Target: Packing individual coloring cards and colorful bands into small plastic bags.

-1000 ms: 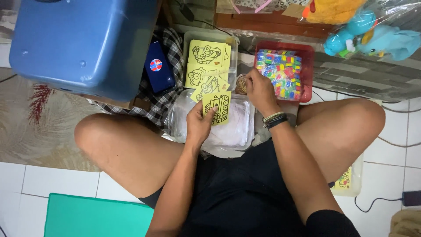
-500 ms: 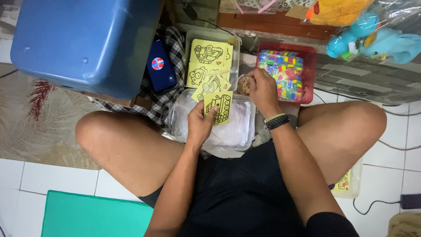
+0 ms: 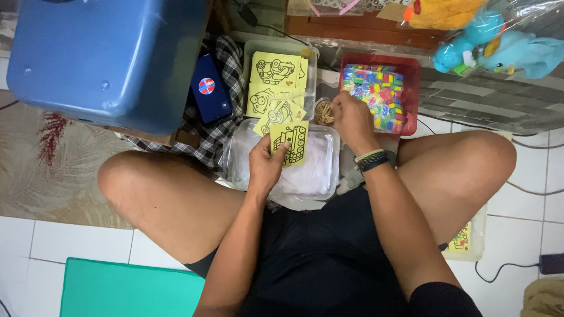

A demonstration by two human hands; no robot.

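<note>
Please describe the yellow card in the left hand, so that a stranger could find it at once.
Start at the big blue tub and go right to the clear box between the knees. The left hand holds the yellow card upright over it; unlike the cards in the tray behind, it shows a tank drawing.

Right hand (image 3: 351, 119) now lower, off the red tray (image 3: 411, 70), at the small cup (image 3: 322, 111).

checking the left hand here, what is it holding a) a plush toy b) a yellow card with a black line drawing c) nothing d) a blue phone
b, the left hand pinches a yellow card with a black line drawing over the clear tub, while the right hand reaches toward a small cup.
</note>
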